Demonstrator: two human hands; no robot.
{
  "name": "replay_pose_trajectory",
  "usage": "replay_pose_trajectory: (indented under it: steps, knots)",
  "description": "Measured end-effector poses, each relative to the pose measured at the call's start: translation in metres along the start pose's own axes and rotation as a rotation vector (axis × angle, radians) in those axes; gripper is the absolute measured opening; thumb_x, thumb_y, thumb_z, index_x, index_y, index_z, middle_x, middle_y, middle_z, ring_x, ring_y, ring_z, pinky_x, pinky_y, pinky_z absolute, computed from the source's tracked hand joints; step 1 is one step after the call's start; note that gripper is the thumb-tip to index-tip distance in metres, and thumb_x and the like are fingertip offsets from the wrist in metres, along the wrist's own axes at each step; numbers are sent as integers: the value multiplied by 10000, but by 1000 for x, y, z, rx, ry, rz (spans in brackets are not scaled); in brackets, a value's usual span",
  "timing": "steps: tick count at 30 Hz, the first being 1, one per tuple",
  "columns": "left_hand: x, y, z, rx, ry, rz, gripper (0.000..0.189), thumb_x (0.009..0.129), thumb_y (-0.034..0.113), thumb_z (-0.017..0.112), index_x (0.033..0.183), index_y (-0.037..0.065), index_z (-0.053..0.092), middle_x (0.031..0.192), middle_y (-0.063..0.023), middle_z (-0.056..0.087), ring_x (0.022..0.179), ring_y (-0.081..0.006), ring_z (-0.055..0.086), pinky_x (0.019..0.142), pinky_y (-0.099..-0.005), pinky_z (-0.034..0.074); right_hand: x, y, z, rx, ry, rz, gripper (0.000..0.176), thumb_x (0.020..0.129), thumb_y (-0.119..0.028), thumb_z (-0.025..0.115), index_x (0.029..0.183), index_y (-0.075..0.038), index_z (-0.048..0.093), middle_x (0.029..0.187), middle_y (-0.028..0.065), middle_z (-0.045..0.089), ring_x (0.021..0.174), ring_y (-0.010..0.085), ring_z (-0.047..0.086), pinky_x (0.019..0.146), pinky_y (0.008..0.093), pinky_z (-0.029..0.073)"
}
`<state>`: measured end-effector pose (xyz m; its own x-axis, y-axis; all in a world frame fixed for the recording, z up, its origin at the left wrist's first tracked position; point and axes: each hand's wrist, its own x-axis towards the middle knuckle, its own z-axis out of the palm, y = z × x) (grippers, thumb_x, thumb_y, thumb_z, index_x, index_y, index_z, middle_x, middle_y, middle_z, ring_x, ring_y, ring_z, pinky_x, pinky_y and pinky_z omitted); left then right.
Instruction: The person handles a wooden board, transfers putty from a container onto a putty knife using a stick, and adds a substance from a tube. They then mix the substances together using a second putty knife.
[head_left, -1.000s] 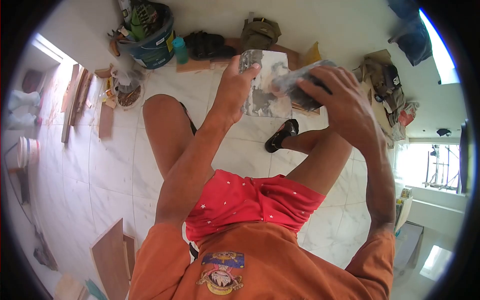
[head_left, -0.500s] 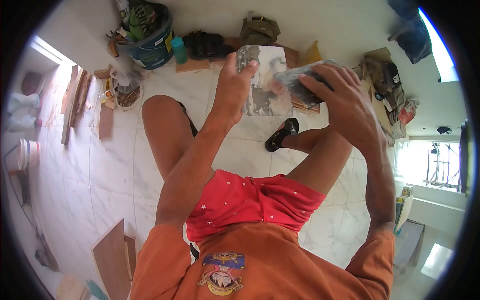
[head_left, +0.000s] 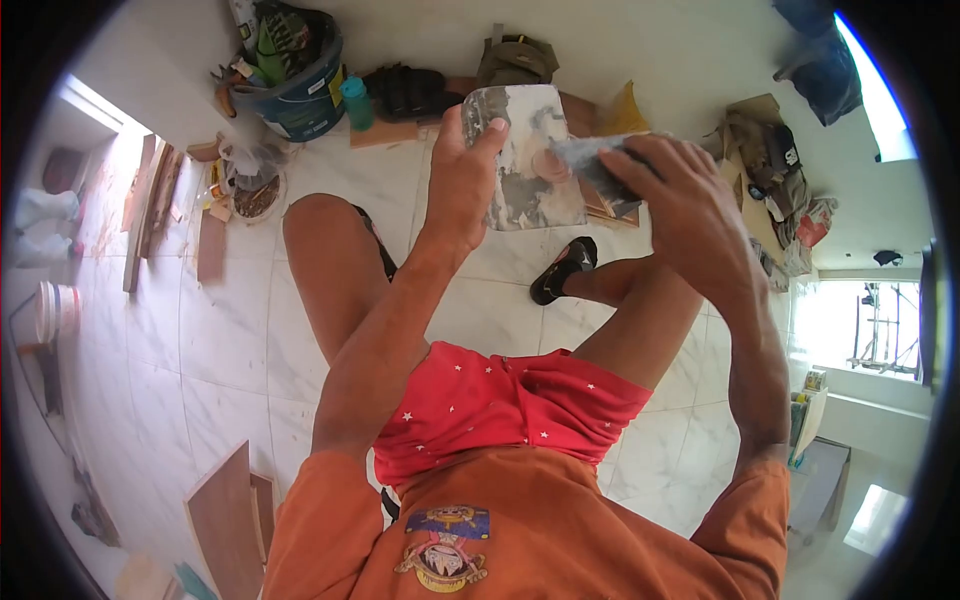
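Note:
My left hand (head_left: 462, 190) is closed on the left edge of a flat putty board (head_left: 525, 195), thumb on top. White and grey putty smears cover its face, with a soft pinkish lump (head_left: 550, 166) near the right edge. In my right hand (head_left: 690, 200), fingers wrap over a grey-smeared trowel (head_left: 592, 153) with a dark underside, blurred by motion. The trowel's left end overlaps the board's right edge beside the lump.
A dark bucket of tools (head_left: 300, 110) and a teal bottle (head_left: 355, 102) stand by the far wall. Bags (head_left: 517, 62) lie along it. Wood strips (head_left: 150, 205) are at left, a plywood piece (head_left: 222, 520) at lower left. Marble-look tiles (head_left: 480, 310) cover the floor.
The board has shifted slightly left and up with my left hand. The trowel has turned in my right hand, showing its face more edge-on.

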<state>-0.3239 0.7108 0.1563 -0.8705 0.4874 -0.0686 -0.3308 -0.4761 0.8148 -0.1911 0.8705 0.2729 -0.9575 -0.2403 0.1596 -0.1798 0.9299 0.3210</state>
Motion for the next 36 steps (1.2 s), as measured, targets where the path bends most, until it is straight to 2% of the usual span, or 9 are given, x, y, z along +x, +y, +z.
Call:
replay_pose_trajectory:
  steps: [3, 5, 7, 17, 25, 28, 30, 34, 36]
  knots:
    - [2, 0, -3, 15, 19, 20, 268, 959, 121, 530, 1203, 17, 490, 1064, -86, 611, 916, -151, 622, 749, -316, 548, -2, -6, -13, 162, -48, -37, 759, 459, -224, 857, 1172, -82, 642, 1192, 102, 584, 1158, 315, 536, 1014, 440, 411]
    - [1, -2, -5, -10, 11, 20, 266, 962, 127, 528, 1201, 18, 488, 1063, -86, 611, 914, -151, 626, 746, -316, 552, 0, -7, -13, 128, 0, -16, 570, 610, -87, 746, 1170, -79, 644, 1186, 103, 587, 1152, 309, 545, 1009, 434, 417]
    - [0, -1, -3, -9, -2, 3, 264, 964, 136, 529, 1199, 22, 490, 1064, -86, 612, 911, -155, 630, 745, -318, 555, 7, -8, -8, 85, 44, 3, 519, 658, -20, 679, 1173, -79, 644, 1178, 105, 591, 1147, 308, 549, 1008, 430, 419]
    - [5, -2, -8, -363, -72, -200, 276, 984, 163, 528, 1233, 45, 517, 1141, -91, 624, 1018, -201, 645, 853, -358, 556, 6, -16, 14, 353, 217, -76, 576, 697, 125, 570, 1241, -58, 614, 1268, 134, 599, 1181, 349, 569, 997, 464, 460]
    - [8, 20, -17, -344, -87, -51, 300, 983, 164, 536, 1249, 39, 478, 1132, -93, 608, 993, -196, 640, 844, -367, 569, -22, 14, 51, 314, 193, 0, 588, 711, 164, 532, 1262, -31, 599, 1301, 168, 589, 1218, 360, 557, 1038, 450, 438]
    - [8, 19, -17, -262, -25, 22, 302, 984, 172, 540, 1249, 41, 478, 1137, -88, 605, 1001, -185, 630, 853, -349, 555, -26, 6, 41, 547, 291, 165, 547, 759, 168, 528, 1265, -29, 601, 1294, 182, 596, 1200, 353, 577, 1024, 415, 454]
    - [8, 14, -14, -238, -28, 55, 296, 987, 170, 532, 1248, 41, 479, 1141, -86, 602, 1011, -180, 624, 862, -341, 546, -18, -3, 28, 585, 350, 104, 533, 783, 164, 528, 1276, -28, 595, 1298, 190, 594, 1196, 350, 583, 1018, 402, 459]
    - [8, 8, -8, -301, -34, -14, 282, 990, 153, 518, 1248, 44, 480, 1147, -88, 600, 1019, -182, 624, 873, -350, 542, -4, -19, 37, 655, 505, 22, 695, 640, 184, 495, 1293, -35, 584, 1302, 185, 587, 1194, 371, 571, 1020, 456, 445]
    - [9, 1, -9, -347, -53, -38, 274, 991, 145, 514, 1243, 45, 481, 1143, -89, 601, 1018, -184, 626, 870, -351, 544, 0, -23, 55, 656, 537, -11, 668, 662, 178, 521, 1295, -29, 580, 1300, 185, 590, 1194, 372, 573, 1021, 466, 446]
